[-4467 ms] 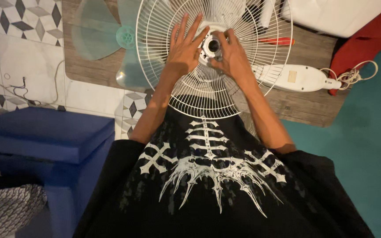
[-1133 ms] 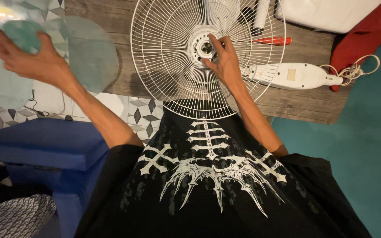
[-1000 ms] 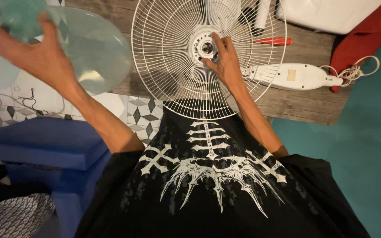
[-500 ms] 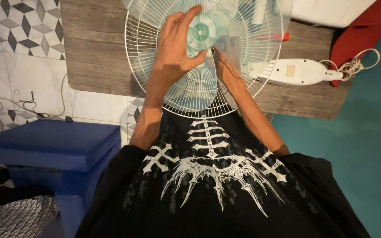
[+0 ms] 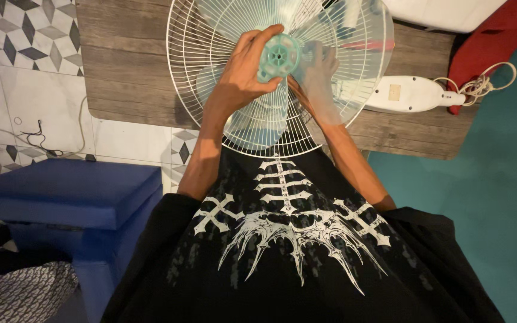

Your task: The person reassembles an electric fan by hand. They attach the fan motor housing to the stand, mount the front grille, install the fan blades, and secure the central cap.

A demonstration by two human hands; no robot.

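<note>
Frame centre: your left hand (image 5: 240, 81) is clamped on the translucent green fan blade (image 5: 277, 57) hub, against the white wire guard (image 5: 189, 78). Behind the blade, your right hand (image 5: 318, 78); finger state cannot be determined. Keep the hub square to the centre, pressing evenly.

– Where am I working?
– At home, on the floor: patterned tiles (image 5: 7, 24), a low wooden surface (image 5: 127, 78), teal mat (image 5: 480, 179), blue cushioned seat (image 5: 61, 191) beside me.
</note>
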